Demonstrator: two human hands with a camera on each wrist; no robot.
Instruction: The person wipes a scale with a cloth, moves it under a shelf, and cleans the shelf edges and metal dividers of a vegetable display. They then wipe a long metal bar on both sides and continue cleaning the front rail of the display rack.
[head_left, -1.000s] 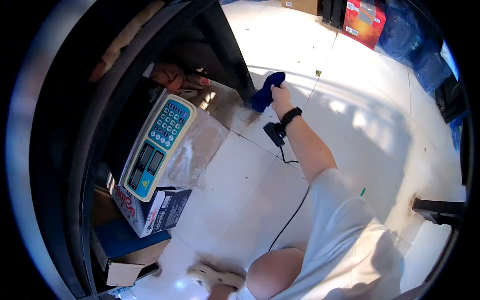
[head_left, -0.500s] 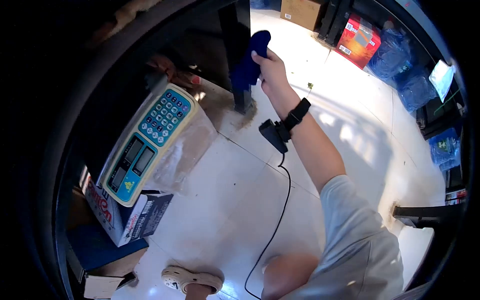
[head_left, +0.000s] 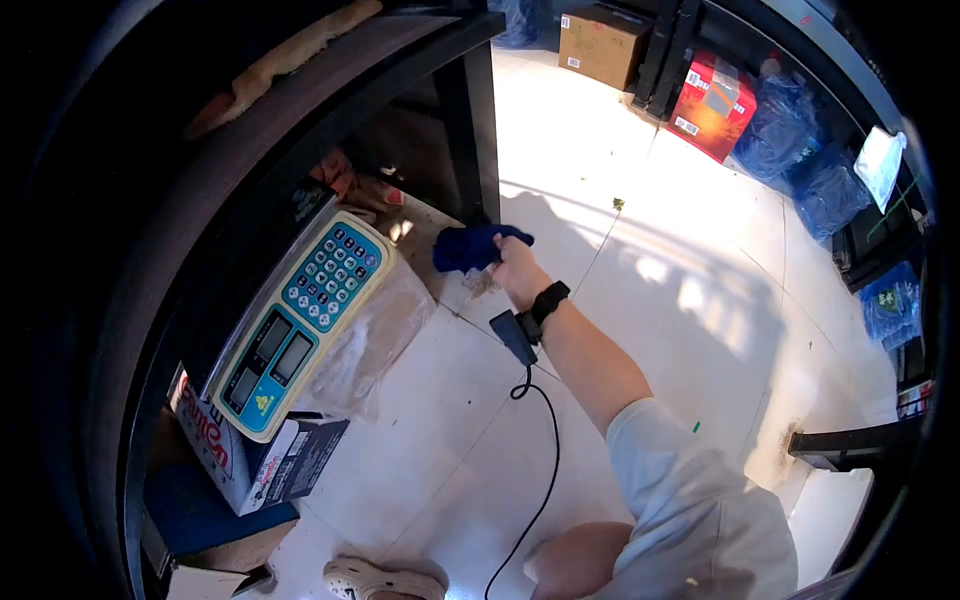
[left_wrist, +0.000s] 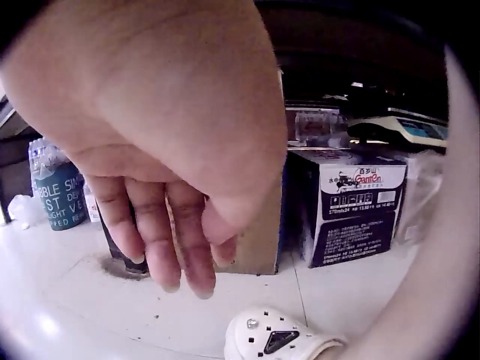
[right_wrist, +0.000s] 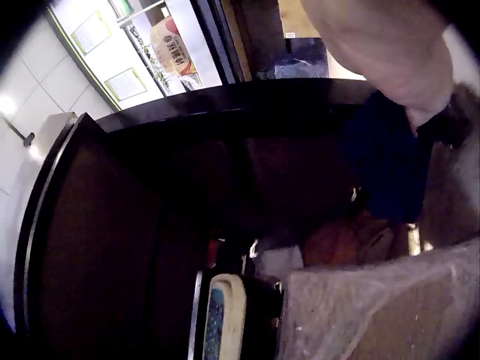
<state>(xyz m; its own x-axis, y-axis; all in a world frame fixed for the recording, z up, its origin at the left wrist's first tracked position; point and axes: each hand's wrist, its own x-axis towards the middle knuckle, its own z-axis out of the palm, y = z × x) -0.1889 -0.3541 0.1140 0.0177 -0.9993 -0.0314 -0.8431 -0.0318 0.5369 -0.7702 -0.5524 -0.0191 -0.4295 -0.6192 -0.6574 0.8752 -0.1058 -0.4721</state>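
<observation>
Head view looks down; wrist views close, sharing scale.

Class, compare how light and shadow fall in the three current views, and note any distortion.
Head view: sunlit floor glares, barred shadow, rim curved black; left wrist view: hand evenly lit, corners dark; right wrist view: cloth sunk in shadow.

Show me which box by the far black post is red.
The right-hand box, with grey tape on it; the left-hand box, across the post, is brown.

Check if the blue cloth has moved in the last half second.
Yes: against the black leg in the head view, the blue cloth has shifted lower, from above the leg's foot to right by it.
</observation>
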